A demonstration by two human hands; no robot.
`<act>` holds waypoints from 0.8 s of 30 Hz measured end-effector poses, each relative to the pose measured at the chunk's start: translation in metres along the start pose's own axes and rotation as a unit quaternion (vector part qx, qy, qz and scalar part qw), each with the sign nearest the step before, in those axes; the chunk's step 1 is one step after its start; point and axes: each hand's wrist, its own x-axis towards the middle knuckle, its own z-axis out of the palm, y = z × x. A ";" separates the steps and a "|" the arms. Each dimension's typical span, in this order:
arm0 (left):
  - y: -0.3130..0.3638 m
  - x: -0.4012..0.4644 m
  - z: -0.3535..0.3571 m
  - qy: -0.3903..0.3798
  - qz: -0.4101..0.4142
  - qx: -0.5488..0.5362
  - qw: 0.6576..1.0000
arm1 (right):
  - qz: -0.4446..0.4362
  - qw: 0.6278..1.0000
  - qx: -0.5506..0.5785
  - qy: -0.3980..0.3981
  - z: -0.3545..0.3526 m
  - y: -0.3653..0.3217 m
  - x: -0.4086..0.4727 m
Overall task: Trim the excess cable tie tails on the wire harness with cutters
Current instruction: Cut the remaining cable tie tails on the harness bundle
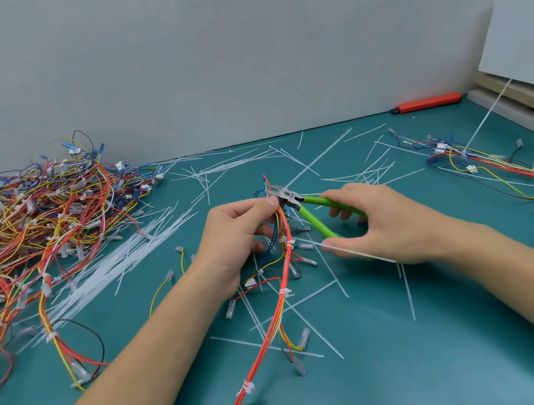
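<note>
head view: your left hand (239, 237) pinches the upper end of the wire harness (282, 304) between thumb and curled fingers, lifting it off the green mat (451, 331). your right hand (376, 224) holds the cutters (293, 200) by their two green handles, fingers curled over the upper one and thumb under the lower, the handles spread apart; the metal head sits just beside your left thumb, at the top of the bundle. whether a tail lies between the blades is too small to tell. on this harness four white ties show down the red-orange run, each looking cropped short, so by that reading only the topmost tie is left. many cut tails (297, 322) litter the mat, too many to count. one big pile of harnesses (37, 229) lies at your left, one smaller spread of harnesses (496, 168) at your right; which is finished cannot be told. one red tool (427, 103) lies by the wall.
</note>
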 end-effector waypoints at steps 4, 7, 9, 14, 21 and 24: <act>0.000 0.000 0.000 0.000 -0.003 0.002 1.000 | 0.002 1.000 0.000 -0.009 0.001 0.000 -0.002; 0.000 -0.001 0.000 0.001 -0.003 0.003 1.000 | -0.002 1.000 0.010 -0.013 0.001 -0.001 -0.001; 0.000 0.000 -0.002 0.005 -0.004 0.003 1.000 | -0.007 0.999 0.048 -0.019 0.002 -0.002 0.000; 0.001 0.001 -0.003 0.002 0.003 0.004 1.000 | -0.008 0.998 0.055 -0.001 -0.006 0.001 0.001; 0.000 0.000 0.000 0.008 -0.006 0.007 1.000 | 0.001 1.000 -0.022 -0.019 0.002 -0.003 -0.001; 0.000 0.000 0.000 0.007 -0.002 0.007 1.000 | -0.002 1.000 -0.003 -0.024 0.000 -0.004 -0.001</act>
